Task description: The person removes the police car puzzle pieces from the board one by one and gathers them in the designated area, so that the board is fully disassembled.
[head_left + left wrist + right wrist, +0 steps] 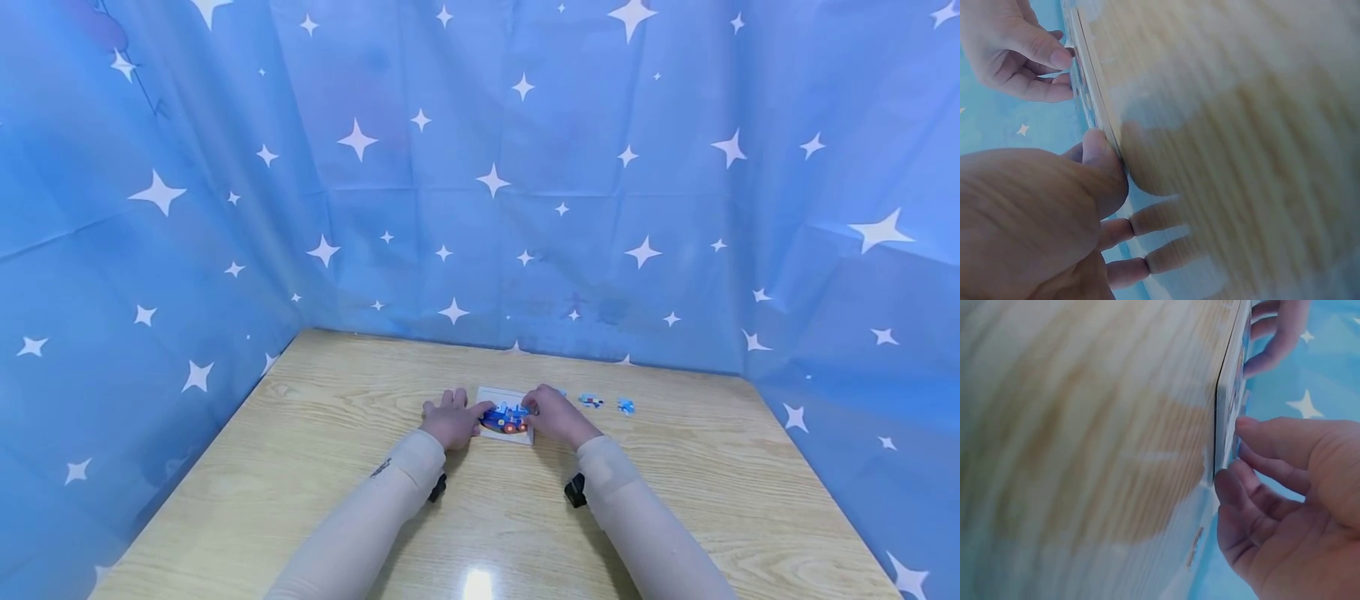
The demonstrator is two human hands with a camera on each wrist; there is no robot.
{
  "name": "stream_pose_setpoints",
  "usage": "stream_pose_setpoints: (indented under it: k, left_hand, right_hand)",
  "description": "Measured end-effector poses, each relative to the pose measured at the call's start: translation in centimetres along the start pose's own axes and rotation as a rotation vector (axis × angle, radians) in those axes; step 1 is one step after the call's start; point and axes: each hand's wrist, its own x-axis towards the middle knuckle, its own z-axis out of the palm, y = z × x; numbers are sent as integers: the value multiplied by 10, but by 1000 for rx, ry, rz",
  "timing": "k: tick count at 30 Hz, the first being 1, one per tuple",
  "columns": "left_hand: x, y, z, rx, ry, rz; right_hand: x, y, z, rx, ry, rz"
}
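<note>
So there's a small white puzzle board [505, 414] lying flat near the middle of the wooden table [300, 467], with a blue and red picture partly put together on it. The left hand [450, 421] lies flat at its left edge, fingers spread and straight, thumb against the rim, gripping nothing. The right hand [553, 415] sits at the right edge, fingers loosely bent with tips touching the board. Two loose blue puzzle pieces [607, 403] lie just right of that hand. Starry blue cloth [525, 183] hangs all around.
</note>
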Motion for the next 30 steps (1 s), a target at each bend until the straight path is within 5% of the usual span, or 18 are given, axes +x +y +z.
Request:
stream_pose_setpoints:
  k: [30]
  left_hand:
    - [5, 2, 2, -54, -11, -48]
  right_hand:
    - [-39, 51, -38, -4, 60, -12]
